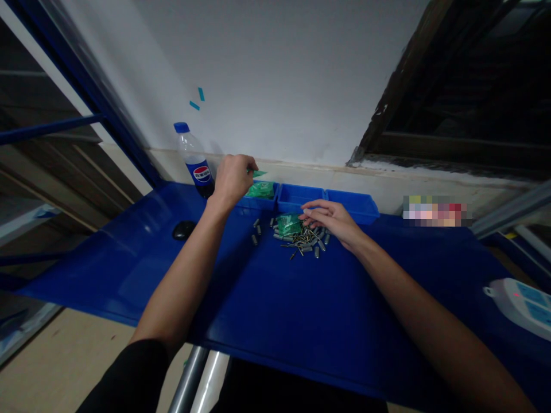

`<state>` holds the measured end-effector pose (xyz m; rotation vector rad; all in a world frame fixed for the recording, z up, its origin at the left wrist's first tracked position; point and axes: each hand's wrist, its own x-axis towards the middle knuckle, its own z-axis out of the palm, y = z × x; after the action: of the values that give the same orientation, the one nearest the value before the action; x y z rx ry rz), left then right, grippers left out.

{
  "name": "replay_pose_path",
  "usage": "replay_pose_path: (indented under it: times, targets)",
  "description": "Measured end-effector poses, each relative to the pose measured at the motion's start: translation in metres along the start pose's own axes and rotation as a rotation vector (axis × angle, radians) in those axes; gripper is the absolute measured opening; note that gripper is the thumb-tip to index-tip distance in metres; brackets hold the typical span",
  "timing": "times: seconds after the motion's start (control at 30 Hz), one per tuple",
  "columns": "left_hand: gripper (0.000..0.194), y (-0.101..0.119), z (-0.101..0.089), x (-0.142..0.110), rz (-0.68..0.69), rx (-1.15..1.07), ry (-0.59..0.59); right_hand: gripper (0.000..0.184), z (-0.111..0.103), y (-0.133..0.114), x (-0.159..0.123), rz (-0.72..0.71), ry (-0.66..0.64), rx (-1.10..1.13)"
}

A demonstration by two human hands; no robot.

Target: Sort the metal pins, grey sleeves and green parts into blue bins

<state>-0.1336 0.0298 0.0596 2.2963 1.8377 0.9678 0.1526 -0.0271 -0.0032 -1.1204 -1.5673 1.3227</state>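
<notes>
My left hand (235, 176) is closed in a pinch on a small green plastic bag (260, 173), raised over the left blue bin. More green plastic bags (260, 190) lie inside that bin. My right hand (333, 222), fingers loosely stretched and apart, hovers at or touches the edge of a pile of small metal parts. The pile mixes grey cylinders (317, 252) with thin, brass-coloured pins (297, 251). On top of the pile's left side rests another green plastic bag (288, 225). A few grey cylinders (257, 226) lie apart to the left.
Along the wall stand a middle blue bin (301, 195) and a right blue bin (353, 207). A cola bottle (198, 169) stands upright behind my left wrist, with a black computer mouse (183, 230) nearby. A white power strip (523, 304) sits on the right of the blue table (275, 310).
</notes>
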Motion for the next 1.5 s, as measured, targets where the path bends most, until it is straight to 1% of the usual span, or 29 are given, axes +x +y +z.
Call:
replay_pose_path:
  times: [0.03,0.07,0.13,0.17,0.2,0.23,0.27,0.33,0.37,0.4,0.47,0.53,0.57,0.63,0.7,0.73,0.8,0.87,0.97,1.0,1.07,1.13,1.17,1.23,1.3,1.4,1.5]
  targets:
    - [0.032,-0.006,0.004,0.000,-0.049,0.090,0.005,0.026,0.001,0.000,0.000,0.006,-0.004,-0.002]
    - [0.033,-0.012,0.009,0.000,-0.081,0.156,-0.049,0.027,0.001,-0.001,0.000,0.010,-0.007,-0.001]
    - [0.040,-0.022,0.017,0.000,-0.097,0.224,-0.253,0.029,0.002,-0.001,-0.001,0.013,-0.010,0.004]
    - [0.042,-0.025,0.020,0.000,-0.101,0.245,-0.318,0.030,0.002,-0.001,0.000,0.014,-0.011,0.007]
    - [0.044,-0.026,0.021,0.000,-0.099,0.258,-0.346,0.029,0.002,-0.001,0.000,0.016,-0.010,0.012]
    - [0.044,-0.026,0.022,0.000,-0.091,0.265,-0.341,0.028,0.001,-0.001,0.000,0.018,-0.010,0.017]
    - [0.044,-0.024,0.021,0.000,-0.073,0.266,-0.309,0.027,0.001,-0.001,0.000,0.021,-0.009,0.021]
    - [0.043,-0.016,0.017,0.001,0.009,0.244,-0.250,0.025,0.001,0.000,0.001,0.023,-0.008,0.033]
    - [0.041,-0.010,0.015,0.001,0.079,0.224,-0.250,0.025,0.001,0.000,0.001,0.023,-0.008,0.038]
    - [0.039,-0.003,0.013,0.001,0.157,0.194,-0.279,0.025,0.001,0.000,0.001,0.023,-0.009,0.040]
    - [0.034,0.011,0.015,-0.001,0.286,0.091,-0.401,0.025,0.001,0.000,0.001,0.024,-0.006,0.040]
    - [0.031,0.024,0.022,-0.004,0.363,0.016,-0.529,0.025,0.001,0.000,0.001,0.024,0.005,0.036]
    - [0.029,0.030,0.028,-0.006,0.393,0.006,-0.571,0.025,0.001,0.000,0.001,0.024,0.012,0.034]
    - [0.033,0.039,0.041,-0.010,0.439,0.042,-0.636,0.026,0.001,-0.001,0.001,0.017,0.026,0.038]
    - [0.042,0.044,0.053,-0.013,0.437,0.112,-0.668,0.026,0.000,-0.002,0.001,0.015,0.039,0.045]
    - [0.044,0.045,0.056,-0.015,0.428,0.144,-0.689,0.026,-0.001,-0.002,0.001,0.015,0.045,0.046]
    - [0.044,0.047,0.060,-0.017,0.417,0.173,-0.713,0.025,-0.001,-0.003,0.001,0.017,0.050,0.040]
    - [0.042,0.046,0.059,-0.017,0.420,0.172,-0.711,0.024,-0.002,-0.004,0.002,0.015,0.052,0.032]
    - [0.041,0.045,0.052,-0.015,0.427,0.130,-0.633,0.024,-0.002,-0.001,0.003,0.005,0.062,0.022]
    - [0.040,0.044,0.050,-0.015,0.422,0.079,-0.601,0.023,-0.002,0.001,0.004,0.006,0.081,0.013]
    - [0.039,0.043,0.045,-0.013,0.391,-0.095,-0.566,0.023,-0.003,0.004,0.006,0.011,0.141,-0.019]
    - [0.039,0.042,0.042,-0.012,0.341,-0.305,-0.582,0.024,-0.004,0.007,0.008,0.015,0.191,-0.056]
    - [0.041,0.041,0.040,-0.012,0.317,-0.396,-0.604,0.025,-0.005,0.007,0.008,0.016,0.192,-0.066]
    - [0.044,0.042,0.037,-0.012,0.286,-0.535,-0.662,0.030,-0.006,0.006,0.007,0.018,0.144,-0.063]
    - [0.045,0.042,0.033,-0.012,0.269,-0.612,-0.709,0.030,-0.006,0.003,0.004,0.016,0.062,-0.048]
    - [0.044,0.043,0.027,-0.013,0.259,-0.634,-0.739,0.026,-0.006,0.000,0.001,-0.007,-0.026,-0.039]
    - [0.042,0.043,0.023,-0.014,0.266,-0.621,-0.743,0.026,-0.004,0.000,-0.001,-0.021,-0.044,-0.038]
